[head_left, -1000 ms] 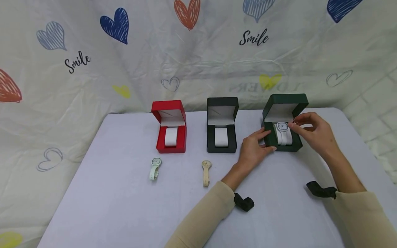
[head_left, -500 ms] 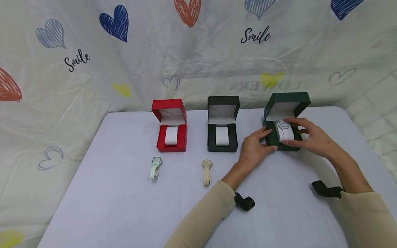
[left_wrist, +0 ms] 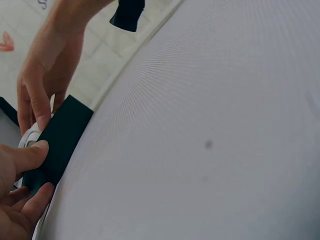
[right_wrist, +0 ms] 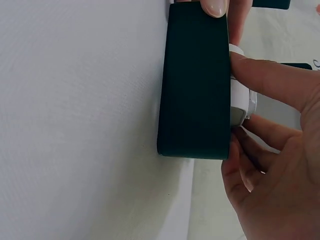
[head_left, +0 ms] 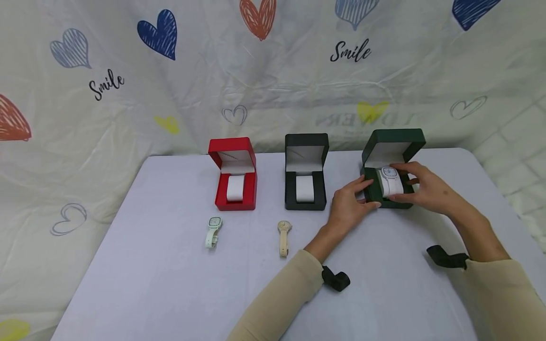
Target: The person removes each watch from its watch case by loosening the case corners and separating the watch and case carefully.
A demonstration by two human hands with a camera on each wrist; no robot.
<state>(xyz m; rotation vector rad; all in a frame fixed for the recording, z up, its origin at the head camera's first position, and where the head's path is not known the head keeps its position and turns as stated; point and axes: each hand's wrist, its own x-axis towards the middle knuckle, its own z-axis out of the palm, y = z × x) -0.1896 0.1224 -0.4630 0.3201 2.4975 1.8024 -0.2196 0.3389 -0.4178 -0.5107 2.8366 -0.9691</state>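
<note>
A green watch box (head_left: 375,192) stands at the table's right back with its lid raised. In its base sits a white watch (head_left: 389,176) wrapped round a white cushion. My left hand (head_left: 346,207) grips the box's left front corner, thumb at the front and fingers on the left side. With thumb and fingers, my right hand (head_left: 431,192) pinches the white watch and cushion from front and back. In the right wrist view the box front (right_wrist: 195,82) hides the cushion's lower part, and the right thumb (right_wrist: 270,80) lies over the watch strap.
To the left stand a black watch box (head_left: 291,192) and a red watch box (head_left: 222,194), both with raised lids and white cushions. A beige watch (head_left: 283,239) and a mint-green watch (head_left: 212,234) lie before them. Behind hangs a heart-printed sheet (head_left: 273,66).
My right hand has shifted from the watch's upper right side to a front-and-back pinch over watch and cushion. The left hand stays on the green box.
</note>
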